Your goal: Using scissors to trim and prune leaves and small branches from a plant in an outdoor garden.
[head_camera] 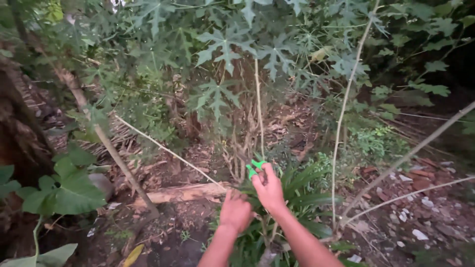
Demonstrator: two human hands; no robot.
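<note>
A small bright-green plastic tool (256, 167) with a forked tip poked from the right hand (269, 190), which was clenched around it, arm stretched forward toward 12 o'clock. The left hand (235, 211) sat just beside it at 7 o'clock, curled into a loose fist on a thin pale stem (168, 150); what else it held was unclear. Strap-shaped glossy leaves (302, 193) spread beneath both hands, lobed papaya leaves (225, 49) above.
</note>
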